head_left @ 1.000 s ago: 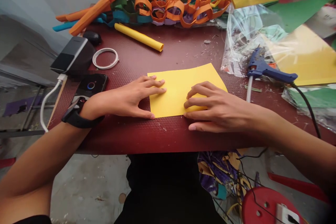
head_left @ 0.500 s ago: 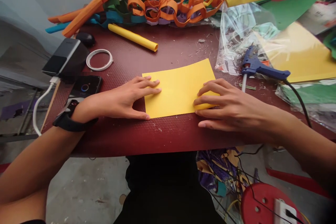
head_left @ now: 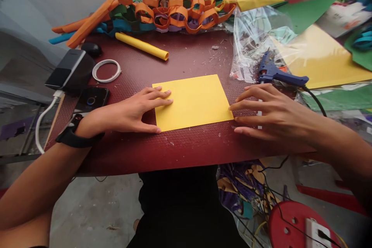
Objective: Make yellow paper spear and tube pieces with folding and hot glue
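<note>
A sheet of yellow paper (head_left: pixel 194 102) lies flat on the dark red table near its front edge. My left hand (head_left: pixel 133 110) rests with fingers spread over the sheet's left edge, its thumb at the lower left corner. At the lower right corner is my right hand (head_left: pixel 264 112), fingers apart, the fingertips touching or just beside the paper's edge. Behind that hand, partly covered by it, lies a blue glue gun (head_left: pixel 279 74) with a glue stick in it. Farther back on the table is a rolled tube of yellow paper (head_left: pixel 142 46).
Orange, green, blue and purple paper chains (head_left: pixel 177 13) run along the back. At left are a roll of white tape (head_left: pixel 107 71), a phone (head_left: pixel 93 99) and a black charger box (head_left: pixel 69 69). Clear plastic bags (head_left: pixel 247 42) and coloured sheets cover the right. A red stool (head_left: pixel 293 224) stands below.
My right hand has slid rightward across the yellow sheet to its right edge, and the sheet's right side now lies flatter. My left hand keeps its place on the sheet.
</note>
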### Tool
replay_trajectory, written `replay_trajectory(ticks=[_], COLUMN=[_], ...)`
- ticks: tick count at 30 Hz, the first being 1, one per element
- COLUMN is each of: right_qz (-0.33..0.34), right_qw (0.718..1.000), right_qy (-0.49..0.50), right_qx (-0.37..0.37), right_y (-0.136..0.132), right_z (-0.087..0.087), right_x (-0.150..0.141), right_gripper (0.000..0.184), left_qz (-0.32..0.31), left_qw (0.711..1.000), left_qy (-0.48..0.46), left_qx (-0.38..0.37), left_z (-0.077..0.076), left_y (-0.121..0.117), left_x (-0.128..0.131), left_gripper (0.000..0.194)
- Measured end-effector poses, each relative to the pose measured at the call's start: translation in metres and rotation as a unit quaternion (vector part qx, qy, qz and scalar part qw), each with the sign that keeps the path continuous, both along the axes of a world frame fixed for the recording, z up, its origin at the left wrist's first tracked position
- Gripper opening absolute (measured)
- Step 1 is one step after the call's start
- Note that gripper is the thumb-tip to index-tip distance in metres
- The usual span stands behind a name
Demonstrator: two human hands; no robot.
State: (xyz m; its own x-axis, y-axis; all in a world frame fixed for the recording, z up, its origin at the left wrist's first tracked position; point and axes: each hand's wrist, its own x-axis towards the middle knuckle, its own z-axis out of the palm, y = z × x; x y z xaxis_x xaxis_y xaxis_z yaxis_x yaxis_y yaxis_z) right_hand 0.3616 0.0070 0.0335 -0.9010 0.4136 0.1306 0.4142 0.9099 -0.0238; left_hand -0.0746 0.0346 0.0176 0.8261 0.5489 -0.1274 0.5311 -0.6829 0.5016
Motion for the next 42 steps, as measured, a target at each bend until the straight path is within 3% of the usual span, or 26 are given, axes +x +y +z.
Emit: replay_trajectory(ticks=[7, 10, 14, 18, 22, 24, 27, 31, 34, 38, 42], right_qz=[-0.024, -0.001, 0.054, 0.030, -0.087, -0.134, -0.153, -0.153, -0.161, -0.147, -0.133], right_qw=[0.996, 0.990, 0.972, 0.968, 0.965, 0.947, 0.923, 0.875, 0.828, 0.797, 0.770], right_qy=[0.029, -0.006, -0.021, -0.015, 0.116, 0.218, 0.320, 0.449, 0.536, 0.555, 0.569], right_qx=[0.079, 0.139, 0.227, 0.247, 0.218, 0.195, 0.151, 0.094, -0.040, -0.185, -0.255], right_y=[-0.001, -0.001, 0.003, 0.011, 0.034, 0.056, 0.094, 0.137, 0.152, 0.156, 0.155], right_z=[-0.006, -0.011, -0.015, -0.003, 0.024, 0.036, 0.045, 0.026, -0.002, -0.026, -0.029], right_x=[-0.003, -0.022, -0.040, -0.045, -0.050, -0.054, -0.061, -0.072, -0.075, -0.068, -0.061], right_gripper=[0.015, 0.024, 0.015, 0.026, 0.029, 0.027, 0.023, 0.026, 0.044, 0.063, 0.071], left_qz=[0.003, 0.023, 0.042, 0.081, 0.153, 0.185, 0.222, 0.271, 0.295, 0.287, 0.283], left_qw=[1.000, 0.999, 0.999, 0.995, 0.959, 0.899, 0.831, 0.778, 0.750, 0.745, 0.735], left_qy=[0.007, 0.020, 0.003, -0.052, -0.229, -0.384, -0.504, -0.567, -0.592, -0.600, -0.615], left_qx=[0.013, 0.025, 0.028, -0.005, -0.062, -0.098, -0.077, -0.014, 0.002, -0.050, -0.015], left_z=[0.005, 0.010, 0.011, 0.018, 0.033, 0.037, 0.030, 0.006, -0.015, -0.034, -0.043], left_y=[-0.003, -0.005, -0.004, -0.001, 0.005, 0.015, 0.039, 0.073, 0.082, 0.082, 0.093], left_x=[0.004, 0.010, 0.016, 0.015, 0.019, 0.026, 0.041, 0.057, 0.060, 0.056, 0.053], left_gripper=[0.089, 0.095, 0.086, 0.080, 0.081, 0.083, 0.060, 0.053, 0.053, 0.055, 0.054])
